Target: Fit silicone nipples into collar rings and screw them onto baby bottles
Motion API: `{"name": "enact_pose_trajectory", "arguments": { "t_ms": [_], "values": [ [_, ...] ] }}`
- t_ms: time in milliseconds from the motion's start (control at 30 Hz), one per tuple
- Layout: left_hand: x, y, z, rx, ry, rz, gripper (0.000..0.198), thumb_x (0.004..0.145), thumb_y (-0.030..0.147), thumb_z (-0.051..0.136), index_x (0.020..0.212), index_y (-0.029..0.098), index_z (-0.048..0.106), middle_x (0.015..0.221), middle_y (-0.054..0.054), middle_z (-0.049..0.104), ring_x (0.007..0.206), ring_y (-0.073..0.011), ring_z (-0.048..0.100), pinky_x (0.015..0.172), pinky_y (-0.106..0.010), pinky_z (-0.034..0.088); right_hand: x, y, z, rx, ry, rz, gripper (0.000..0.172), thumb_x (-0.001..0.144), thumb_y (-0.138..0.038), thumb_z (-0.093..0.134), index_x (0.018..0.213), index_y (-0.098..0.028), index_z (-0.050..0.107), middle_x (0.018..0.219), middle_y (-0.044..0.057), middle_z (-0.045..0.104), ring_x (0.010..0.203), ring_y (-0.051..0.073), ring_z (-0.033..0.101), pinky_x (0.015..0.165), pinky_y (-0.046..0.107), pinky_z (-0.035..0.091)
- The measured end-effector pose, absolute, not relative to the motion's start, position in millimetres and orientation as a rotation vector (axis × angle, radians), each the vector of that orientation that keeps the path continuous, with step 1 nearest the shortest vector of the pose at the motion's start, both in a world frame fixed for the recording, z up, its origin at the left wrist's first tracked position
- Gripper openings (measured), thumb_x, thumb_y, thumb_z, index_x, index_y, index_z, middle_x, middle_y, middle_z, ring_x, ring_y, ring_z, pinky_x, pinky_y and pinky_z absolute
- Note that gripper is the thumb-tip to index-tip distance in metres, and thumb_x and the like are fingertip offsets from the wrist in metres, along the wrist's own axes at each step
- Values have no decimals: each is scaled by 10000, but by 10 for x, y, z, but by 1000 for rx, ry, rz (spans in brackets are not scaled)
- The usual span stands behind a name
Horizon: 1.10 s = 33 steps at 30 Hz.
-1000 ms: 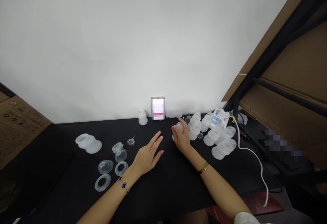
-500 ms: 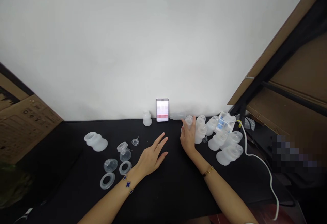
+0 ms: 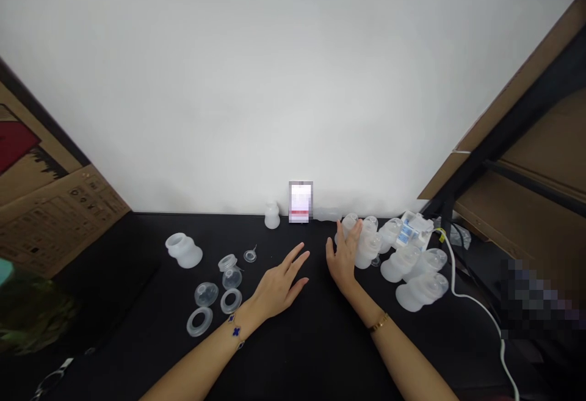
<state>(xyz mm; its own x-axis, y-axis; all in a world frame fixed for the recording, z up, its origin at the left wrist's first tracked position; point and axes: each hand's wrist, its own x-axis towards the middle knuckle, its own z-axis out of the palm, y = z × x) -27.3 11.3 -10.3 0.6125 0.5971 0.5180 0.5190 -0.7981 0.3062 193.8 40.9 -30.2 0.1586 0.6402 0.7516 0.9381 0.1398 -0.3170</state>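
My right hand (image 3: 342,260) is open, fingers spread, just in front of a frosted baby bottle (image 3: 350,220) in the back row. Its fingertips overlap this bottle; whether they touch it I cannot tell. Over the middle of the table my left hand (image 3: 277,285) is open and holds nothing. Left of it lie a clear dome cap (image 3: 206,295), a clear nipple (image 3: 232,277), a ring collar (image 3: 190,324) and a second collar (image 3: 238,301). A white bottle body (image 3: 188,252) lies tilted farther left. Several capped bottles (image 3: 367,253) cluster beside my right hand.
By the wall stand a small white bottle (image 3: 271,216) and a lit phone (image 3: 301,201). A small valve piece with a stem (image 3: 249,256) lies left of centre. At right are a white box (image 3: 414,230) and a white cable (image 3: 478,298); cardboard (image 3: 68,218) edges the left.
The right thumb has spread away from the fingers, and that hand has drawn slightly back from the bottle. My left hand keeps its pose. The camera view has shifted a little.
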Motion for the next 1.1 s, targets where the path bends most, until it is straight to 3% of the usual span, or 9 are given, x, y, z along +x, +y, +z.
{"name": "enact_pose_trajectory", "arguments": {
  "t_ms": [200,300,400,500,733,1100],
  "values": [
    [-263,109,-101,2722,924,1023,321,1032,249,419,1329,207,532,1413,-131,566,898,-151,721,748,-264,596,1884,339,-247,-1502,-1631,-520,670,990,-192,454,1607,-218,194,1687,132,-162,1540,441,9,1143,717,284],
    [-241,118,-146,2714,948,1081,205,1023,225,438,1121,197,616,1153,-83,672,805,-130,696,677,-229,544,1826,288,-247,-1477,-1706,-569,714,973,-172,473,1616,-216,167,1692,149,-117,1537,446,59,1143,702,300],
    [-224,145,-201,2693,1088,1218,214,1024,223,438,893,174,600,797,-24,646,606,-107,613,511,-218,405,1762,270,-257,-1438,-1814,-612,723,962,-153,477,1616,-199,172,1700,154,-6,1539,410,127,1165,653,310],
    [-229,183,-217,2776,1077,1282,342,1040,230,419,727,176,544,605,14,562,484,-90,516,466,-250,285,1718,303,-253,-1457,-1911,-629,704,956,-135,458,1608,-150,195,1688,170,120,1542,375,155,1179,617,311],
    [-270,239,-165,2829,1009,1315,482,1044,369,455,603,175,468,469,41,461,395,-71,402,451,-277,181,1706,580,-221,-1638,-2015,-566,611,905,-100,437,1508,-14,385,1619,235,309,1527,367,216,1202,578,273],
    [-260,259,-240,2897,978,1302,445,1040,372,455,643,176,500,493,26,514,407,-91,469,447,-283,175,1636,1158,-270,-1923,-2005,-592,669,728,-55,529,1386,65,511,1472,319,490,1398,414,440,1149,580,303]
  ]
}}
